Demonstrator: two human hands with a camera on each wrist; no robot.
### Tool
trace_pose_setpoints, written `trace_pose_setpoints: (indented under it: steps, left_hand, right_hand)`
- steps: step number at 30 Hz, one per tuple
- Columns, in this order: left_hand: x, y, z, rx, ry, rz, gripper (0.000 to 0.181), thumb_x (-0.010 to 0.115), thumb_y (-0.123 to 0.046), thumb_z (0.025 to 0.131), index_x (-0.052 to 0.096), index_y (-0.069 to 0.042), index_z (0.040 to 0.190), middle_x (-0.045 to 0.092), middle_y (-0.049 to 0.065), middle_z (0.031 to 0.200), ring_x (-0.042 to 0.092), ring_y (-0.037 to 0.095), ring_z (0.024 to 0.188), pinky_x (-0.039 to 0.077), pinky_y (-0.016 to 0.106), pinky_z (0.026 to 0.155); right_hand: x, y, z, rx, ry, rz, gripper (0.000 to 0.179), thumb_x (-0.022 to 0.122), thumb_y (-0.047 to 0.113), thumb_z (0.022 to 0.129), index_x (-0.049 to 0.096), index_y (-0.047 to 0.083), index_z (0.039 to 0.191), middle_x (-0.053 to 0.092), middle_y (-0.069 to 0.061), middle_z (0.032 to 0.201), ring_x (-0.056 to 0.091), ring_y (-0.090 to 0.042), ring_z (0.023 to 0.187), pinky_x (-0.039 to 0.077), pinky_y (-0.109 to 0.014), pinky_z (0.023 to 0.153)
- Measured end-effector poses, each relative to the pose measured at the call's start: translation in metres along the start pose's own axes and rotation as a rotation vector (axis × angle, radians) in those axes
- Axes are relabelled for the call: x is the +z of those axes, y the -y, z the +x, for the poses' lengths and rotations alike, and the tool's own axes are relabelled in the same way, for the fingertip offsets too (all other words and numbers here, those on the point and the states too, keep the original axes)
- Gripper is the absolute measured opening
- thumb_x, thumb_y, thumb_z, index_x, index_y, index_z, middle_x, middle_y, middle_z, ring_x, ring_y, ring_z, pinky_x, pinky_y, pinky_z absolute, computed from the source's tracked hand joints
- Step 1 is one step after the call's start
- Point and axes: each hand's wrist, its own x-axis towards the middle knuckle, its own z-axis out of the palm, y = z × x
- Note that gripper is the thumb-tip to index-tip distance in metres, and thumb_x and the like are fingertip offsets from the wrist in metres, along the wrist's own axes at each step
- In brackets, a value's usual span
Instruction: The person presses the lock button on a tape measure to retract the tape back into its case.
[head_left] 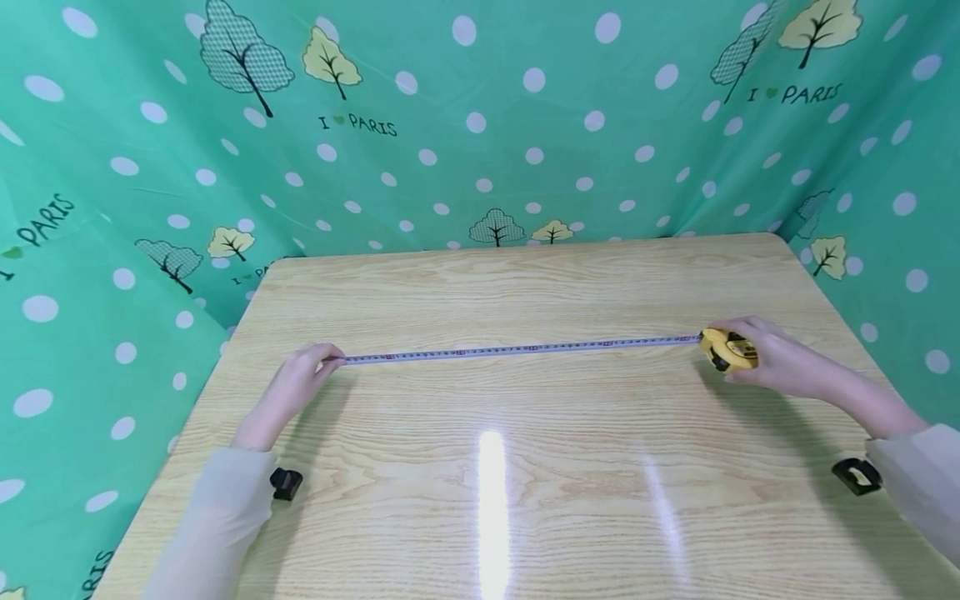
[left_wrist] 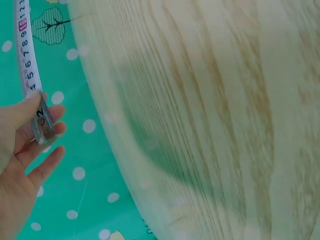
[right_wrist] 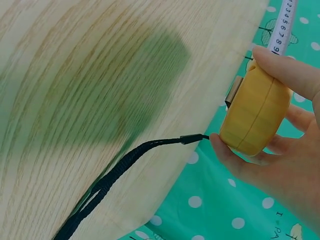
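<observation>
A yellow tape measure (head_left: pixel 729 350) is held in my right hand (head_left: pixel 768 354), above the right part of the table. From its case the white blade (head_left: pixel 495 351) runs pulled out nearly straight across to the left. My left hand (head_left: pixel 303 379) pinches the blade's free end; in the left wrist view the thumb and fingers grip it just behind the metal end hook (left_wrist: pixel 44 131). In the right wrist view the thumb and fingers wrap the yellow case (right_wrist: pixel 257 112), and a black wrist strap (right_wrist: pixel 120 170) hangs from it.
The wooden table (head_left: pixel 450 292) lies below both hands, with light glare on its front middle. A green dotted curtain (head_left: pixel 480 125) stands behind it and at both sides. Black wrist devices (head_left: pixel 287 483) show beside both sleeves.
</observation>
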Motion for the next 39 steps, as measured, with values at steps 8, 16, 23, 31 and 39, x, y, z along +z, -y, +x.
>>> trace_pose_setpoints:
  steps: [8,16,23,31,39]
  left_hand:
    - [0.000,-0.005,0.003,-0.006,-0.002,-0.007,0.013,0.054,-0.011,0.088,0.062,-0.001,0.092,0.061,0.012,0.087,0.054,0.028,0.084,0.046,0.043,0.073]
    - [0.000,-0.008,0.004,-0.002,-0.006,-0.018,0.013,0.054,-0.011,0.088,0.062,-0.001,0.092,0.062,0.013,0.088,0.055,0.028,0.086,0.046,0.044,0.073]
    - [0.000,-0.008,0.005,-0.008,-0.008,-0.024,0.013,0.054,-0.010,0.088,0.062,-0.001,0.092,0.062,0.013,0.088,0.055,0.029,0.086,0.046,0.044,0.074]
    - [-0.001,-0.010,0.004,0.002,-0.026,-0.019,0.011,0.056,-0.009,0.087,0.062,-0.001,0.091,0.062,0.012,0.085,0.055,0.027,0.083,0.047,0.043,0.070]
    - [0.002,-0.012,0.004,0.001,-0.022,-0.018,0.011,0.057,-0.011,0.087,0.063,-0.003,0.090,0.062,0.011,0.086,0.056,0.027,0.083,0.047,0.042,0.071]
  right_hand:
    - [0.000,0.001,0.002,0.008,0.012,0.011,0.068,0.073,0.006,0.070,0.036,-0.006,0.126,0.037,-0.033,0.116,0.038,-0.046,0.103,0.039,-0.060,0.075]
    - [0.000,0.003,0.002,0.016,0.018,0.011,0.068,0.073,0.008,0.070,0.037,-0.006,0.126,0.037,-0.032,0.117,0.037,-0.047,0.103,0.039,-0.060,0.075]
    - [0.002,0.005,0.003,0.007,0.007,0.018,0.068,0.074,0.008,0.070,0.038,-0.007,0.125,0.038,-0.032,0.116,0.038,-0.046,0.103,0.040,-0.059,0.075]
    - [0.003,0.007,0.003,0.008,0.000,0.015,0.068,0.074,0.010,0.070,0.039,-0.006,0.125,0.039,-0.032,0.116,0.039,-0.046,0.103,0.040,-0.059,0.076]
    - [0.004,0.009,0.005,0.011,0.002,0.010,0.067,0.074,0.010,0.070,0.039,-0.006,0.125,0.040,-0.032,0.115,0.041,-0.046,0.102,0.041,-0.058,0.076]
